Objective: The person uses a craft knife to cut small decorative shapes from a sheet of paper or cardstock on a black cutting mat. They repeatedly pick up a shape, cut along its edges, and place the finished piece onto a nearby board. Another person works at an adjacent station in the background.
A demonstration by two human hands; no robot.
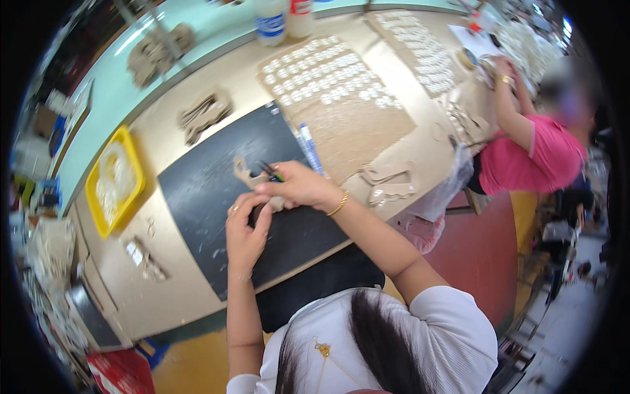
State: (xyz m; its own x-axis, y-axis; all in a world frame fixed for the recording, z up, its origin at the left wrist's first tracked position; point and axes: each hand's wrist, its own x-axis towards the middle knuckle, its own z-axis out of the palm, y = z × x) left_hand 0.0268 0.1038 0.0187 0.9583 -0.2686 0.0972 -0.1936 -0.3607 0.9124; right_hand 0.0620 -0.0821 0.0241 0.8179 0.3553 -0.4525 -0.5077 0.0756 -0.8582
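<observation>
My right hand [303, 186], with a gold bracelet at the wrist, is closed around a small tool [278, 176] with a green part and dark narrow tips; its exact kind is too blurred to make out. Close by, my left hand [247, 228] is curled, thumb and fingers pinching a beige cut-out piece [244, 169]. Part of that piece sticks out beyond my hands, and the rest is hidden by the fingers. Both hands are over a dark cutting mat [203, 190] on the table. Two blue-and-white marker-like tubes [310, 148] lie at the mat's right edge.
A yellow basket [136, 172] with clear bags stands left. Beige pieces [207, 115] lie beyond the mat; others [388, 182] lie right. Brown sheets carry rows of white parts [321, 72]. Bottles [270, 26] stand at the back. A person in pink [548, 154] works at right.
</observation>
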